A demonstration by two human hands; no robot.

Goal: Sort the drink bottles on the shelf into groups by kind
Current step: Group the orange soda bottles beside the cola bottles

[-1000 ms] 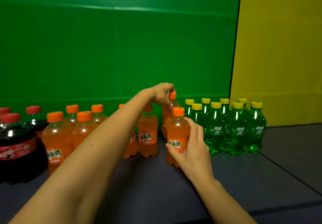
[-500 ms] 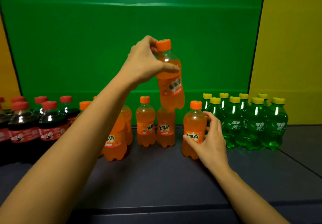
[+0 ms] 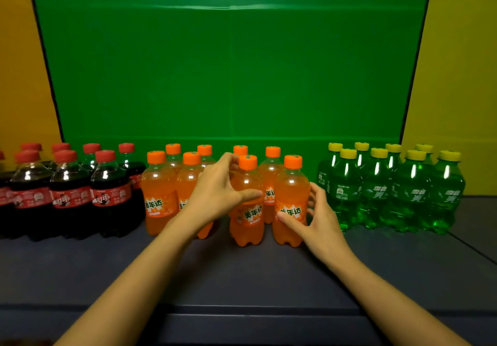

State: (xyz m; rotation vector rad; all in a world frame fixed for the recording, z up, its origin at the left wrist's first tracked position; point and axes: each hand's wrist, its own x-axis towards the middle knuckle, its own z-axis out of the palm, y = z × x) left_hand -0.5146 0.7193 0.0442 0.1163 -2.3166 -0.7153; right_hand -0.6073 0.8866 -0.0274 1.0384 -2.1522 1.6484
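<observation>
Three groups of small bottles stand on the dark shelf (image 3: pixel 242 273). Several dark cola bottles with red caps (image 3: pixel 70 195) are at the left, several orange soda bottles (image 3: pixel 158 192) in the middle, several green bottles with yellow caps (image 3: pixel 376 192) at the right. My left hand (image 3: pixel 217 192) grips a front orange bottle (image 3: pixel 248 211), which stands on the shelf. My right hand (image 3: pixel 320 216) wraps around the rightmost front orange bottle (image 3: pixel 291 200), thumb on its label.
A green panel (image 3: pixel 231 76) forms the back wall, with yellow panels (image 3: pixel 457 90) on both sides. A gap separates the orange group from the green one. The shelf's front edge (image 3: pixel 242 310) runs just below my forearms.
My left hand has brought the orange bottle down from the air and set it on the shelf among the orange group. My right hand stays on the rightmost orange bottle.
</observation>
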